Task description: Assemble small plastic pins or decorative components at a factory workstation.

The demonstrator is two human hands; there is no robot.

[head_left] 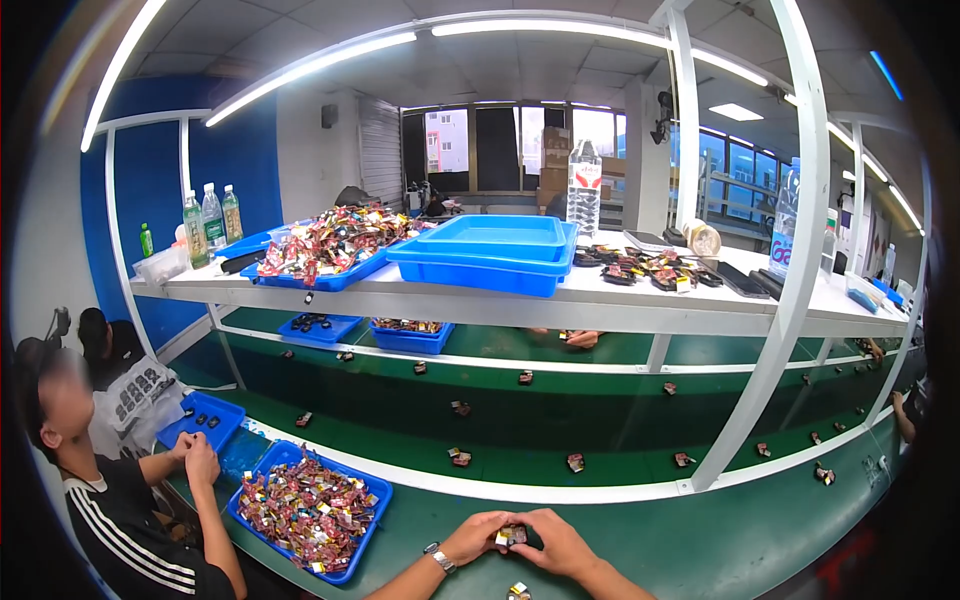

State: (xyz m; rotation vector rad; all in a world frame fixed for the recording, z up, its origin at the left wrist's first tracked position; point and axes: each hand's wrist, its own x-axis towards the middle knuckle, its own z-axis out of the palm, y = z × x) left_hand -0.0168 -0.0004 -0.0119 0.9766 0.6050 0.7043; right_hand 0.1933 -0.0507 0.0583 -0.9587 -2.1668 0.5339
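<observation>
My left hand (476, 540), with a metal-banded watch (440, 557) at its wrist, and my right hand (559, 546) meet over the green worktop. Between their fingertips both grip a small electronic part (514, 536), dark with white and yellow patches. Fingers cover some of it, so its exact kind is unclear. A similar small part (518, 591) lies just below my hands at the picture's lower edge. To the left of my left hand stands a blue tray (379, 489) heaped with small red, yellow and white parts.
Beyond a white rail, a green conveyor belt (620, 420) carries scattered parts. A white shelf (480, 297) overhead holds blue trays (470, 268), bottles and loose parts; its slanted white post (765, 370) stands to the right. A co-worker (130, 510) sits close at left, hands together.
</observation>
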